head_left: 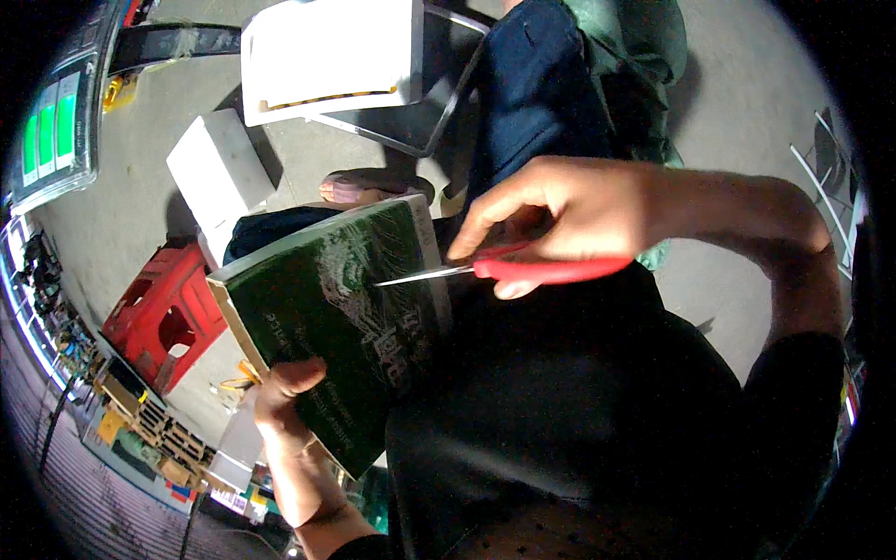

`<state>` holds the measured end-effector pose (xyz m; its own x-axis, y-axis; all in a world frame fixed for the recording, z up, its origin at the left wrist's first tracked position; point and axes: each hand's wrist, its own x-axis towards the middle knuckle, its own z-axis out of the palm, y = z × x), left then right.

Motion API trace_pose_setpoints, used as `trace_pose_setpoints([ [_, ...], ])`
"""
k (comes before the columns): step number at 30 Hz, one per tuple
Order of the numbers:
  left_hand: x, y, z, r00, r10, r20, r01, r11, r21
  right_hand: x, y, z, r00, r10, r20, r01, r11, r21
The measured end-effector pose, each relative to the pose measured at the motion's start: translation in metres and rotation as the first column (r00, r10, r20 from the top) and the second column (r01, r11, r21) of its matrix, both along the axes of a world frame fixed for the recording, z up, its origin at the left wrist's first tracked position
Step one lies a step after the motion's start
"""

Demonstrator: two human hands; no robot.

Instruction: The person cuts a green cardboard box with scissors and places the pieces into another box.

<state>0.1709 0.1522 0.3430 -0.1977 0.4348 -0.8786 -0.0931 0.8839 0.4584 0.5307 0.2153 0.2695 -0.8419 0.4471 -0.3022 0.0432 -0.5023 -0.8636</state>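
My left hand (pixel 289 397) grips the lower left edge of a flat dark green box (pixel 303 313) with pale line drawing and lettering, its thumb on the front face. The box is tilted above my lap; whether it is a carton or a thick book is hard to tell. In my right hand (pixel 579 210) are scissors with red handles (pixel 569 271). Their slim metal blades look closed and point left, with the tips over the printed face. I cannot tell whether the tips touch it. The right fingers are curled round the handles, and the forefinger reaches forward near the pivot.
A bright white container (pixel 406 56) stands at the top beside a metal-framed dark surface. Left of it are a white block (pixel 210 168) and a red plastic stool (pixel 154 327) on the grey floor (pixel 140 215). Dark blue trousers (pixel 537 84) and green cloth (pixel 644 47) lie beyond my hands.
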Motion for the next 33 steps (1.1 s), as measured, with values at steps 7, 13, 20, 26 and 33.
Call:
trace_pose_setpoints([
  [7, 0.074, 0.027, 0.024, 0.983, 0.156, 0.096, -0.161, 0.986, 0.044, 0.035, -0.009, 0.026, 0.942, -0.071, 0.328, -0.061, 0.924, 0.377],
  [13, 0.087, 0.036, 0.026, 0.987, 0.144, 0.073, -0.151, 0.983, 0.103, 0.021, -0.039, 0.002, 0.886, -0.334, 0.322, -0.057, 0.61, 0.79],
  [20, 0.069, 0.031, 0.02, 0.99, 0.137, 0.045, -0.142, 0.976, 0.163, -0.001, -0.046, 0.002, 0.786, -0.598, 0.154, -0.237, -0.061, 0.97],
  [26, 0.054, 0.018, 0.019, 0.995, 0.099, -0.024, -0.091, 0.973, 0.211, 0.001, -0.032, -0.018, 0.989, -0.124, 0.083, 0.072, 0.882, 0.465],
  [33, 0.052, 0.015, 0.021, 0.998, 0.052, 0.017, -0.055, 0.939, 0.341, 0.006, 0.0, 0.003, 0.966, 0.138, 0.219, -0.069, 0.952, -0.298],
])
